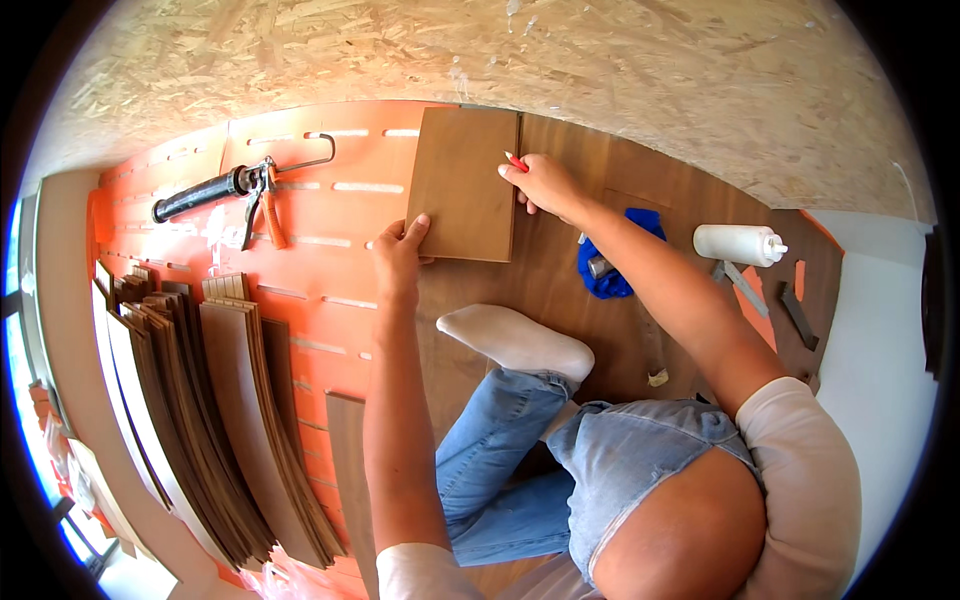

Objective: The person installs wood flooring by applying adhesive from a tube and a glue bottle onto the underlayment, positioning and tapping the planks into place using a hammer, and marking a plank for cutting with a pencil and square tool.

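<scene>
Background: pale chipboard panel [400, 60], beyond both hands' fingers; we lose its ends in the dark fisheye rim.
Floor: orange underlay [345, 160] left of the left fingers, laid brown planks [480, 290] below and right of the right fingers.
Short board: brown board [465, 185] between the two hands' fingers, over the underlay/planks border; we can't tell if it's lifted.
Left hand: left hand [400, 255] clamped on the board's near left corner, thumb on top; other fingers mostly hidden.
Right hand: right hand [545, 188] at the board's right edge, fingers closed on a red pencil [516, 161]; we can't tell if the tip touches.
Blue item: crumpled blue thing [645, 222] nearer us than the right fingers, partly behind the forearm; metal bit inside unclear.
Right side: white bottle [735, 244] well right of the right fingers, past the forearm.
Left side: caulking gun [215, 190] and, nearer us, plank stacks [180, 400], both left of the left fingers; stacks overlap, can't count.
In the way: socked foot [515, 340] below the fingers, covering some floor.
</scene>
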The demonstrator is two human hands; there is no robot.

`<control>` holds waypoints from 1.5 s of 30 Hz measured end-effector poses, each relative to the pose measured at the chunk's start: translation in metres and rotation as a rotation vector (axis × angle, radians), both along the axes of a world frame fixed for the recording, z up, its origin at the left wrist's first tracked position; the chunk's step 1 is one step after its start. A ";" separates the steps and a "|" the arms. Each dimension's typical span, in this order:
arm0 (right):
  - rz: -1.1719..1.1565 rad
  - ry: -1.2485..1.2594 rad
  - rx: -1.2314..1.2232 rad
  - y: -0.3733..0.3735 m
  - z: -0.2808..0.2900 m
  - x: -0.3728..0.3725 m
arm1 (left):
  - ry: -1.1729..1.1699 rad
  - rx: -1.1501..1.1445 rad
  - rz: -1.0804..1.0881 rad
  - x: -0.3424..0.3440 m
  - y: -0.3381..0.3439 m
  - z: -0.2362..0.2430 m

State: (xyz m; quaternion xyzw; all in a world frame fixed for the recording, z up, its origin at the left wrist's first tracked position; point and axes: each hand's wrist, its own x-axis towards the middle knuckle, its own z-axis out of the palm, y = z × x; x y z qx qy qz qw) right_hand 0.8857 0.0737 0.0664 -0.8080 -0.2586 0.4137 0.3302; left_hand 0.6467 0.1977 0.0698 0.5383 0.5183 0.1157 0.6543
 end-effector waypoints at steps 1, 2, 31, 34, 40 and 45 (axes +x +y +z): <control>0.036 -0.044 -0.015 0.001 0.001 0.001 | 0.013 0.009 0.000 0.001 0.000 0.001; 0.074 -0.086 -0.038 0.003 0.002 0.002 | 0.007 0.006 0.012 0.002 0.000 0.003; -0.203 0.736 0.588 -0.056 0.023 0.054 | 0.007 0.049 0.102 0.020 0.006 -0.002; -0.131 0.440 0.613 -0.047 0.009 0.050 | -0.004 0.031 0.080 0.019 0.006 0.000; 0.029 0.172 0.556 -0.026 -0.022 0.044 | 0.007 0.014 0.075 0.019 0.008 0.002; 0.056 0.122 0.541 -0.019 -0.026 0.042 | 0.005 0.007 0.057 0.018 0.009 0.005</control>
